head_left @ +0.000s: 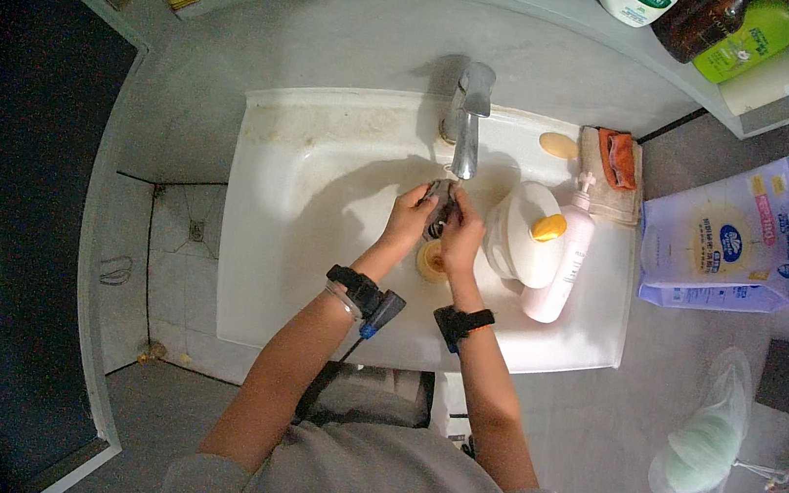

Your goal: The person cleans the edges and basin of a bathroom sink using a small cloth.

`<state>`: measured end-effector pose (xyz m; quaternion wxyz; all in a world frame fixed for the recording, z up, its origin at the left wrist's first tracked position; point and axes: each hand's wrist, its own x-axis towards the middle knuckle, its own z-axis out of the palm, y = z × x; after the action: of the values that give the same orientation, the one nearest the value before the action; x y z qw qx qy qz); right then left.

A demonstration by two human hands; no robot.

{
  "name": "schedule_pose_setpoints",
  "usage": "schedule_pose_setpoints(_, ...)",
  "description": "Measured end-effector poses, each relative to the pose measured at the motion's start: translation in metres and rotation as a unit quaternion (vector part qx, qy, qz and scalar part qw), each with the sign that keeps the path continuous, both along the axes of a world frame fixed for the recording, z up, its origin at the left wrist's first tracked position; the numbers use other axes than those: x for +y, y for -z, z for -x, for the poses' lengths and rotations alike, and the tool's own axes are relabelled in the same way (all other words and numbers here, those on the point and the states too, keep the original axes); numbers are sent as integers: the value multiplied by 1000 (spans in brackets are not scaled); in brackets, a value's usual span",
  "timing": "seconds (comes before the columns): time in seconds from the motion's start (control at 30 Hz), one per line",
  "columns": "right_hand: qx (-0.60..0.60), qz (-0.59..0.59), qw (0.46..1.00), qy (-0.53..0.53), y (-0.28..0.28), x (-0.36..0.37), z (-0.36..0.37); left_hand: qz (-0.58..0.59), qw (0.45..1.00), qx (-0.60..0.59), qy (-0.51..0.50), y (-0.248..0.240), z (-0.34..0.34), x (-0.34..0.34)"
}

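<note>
Over the white sink (249, 308), my left hand (408, 217) and my right hand (461, 230) are close together. Between them, just below the spout of the metal faucet (467, 137), they pinch a small dark grey piece (441, 205) that looks like cloth; its exact kind is unclear. Fingers of both hands are closed on its sides. Whether water is running I cannot tell. Under my hands, partly hidden by them, a round yellowish thing (432, 263) lies in the basin. Each of my wrists wears a black strap.
Right of my hands stand a white bottle with a yellow cap (524, 248) and a pink pump bottle (561, 267). Soap (558, 145) and an orange cloth (616, 159) lie on the sink's far right. Bottles line the shelf (503, 4) above; a purple package (736, 234) is at the right.
</note>
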<state>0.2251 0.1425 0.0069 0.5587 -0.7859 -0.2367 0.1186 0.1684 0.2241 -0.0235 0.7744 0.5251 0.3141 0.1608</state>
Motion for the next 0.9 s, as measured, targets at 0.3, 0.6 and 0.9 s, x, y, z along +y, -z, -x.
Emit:
schedule_pose_setpoints(0.3, -154, -5, 988, -27, -7, 4, 13, 10, 1000, 13, -18, -9, -7, -7)
schedule_pose_setpoints(0.6, 96, -5, 995, 5, 39, -15, -25, 22, 1000, -12, 15, -17, -1, -13)
schedule_pose_setpoints(0.9, -86, -13, 996, -4, -5, -3, 8, 61, 998, -15, -26, -2, -3, -7)
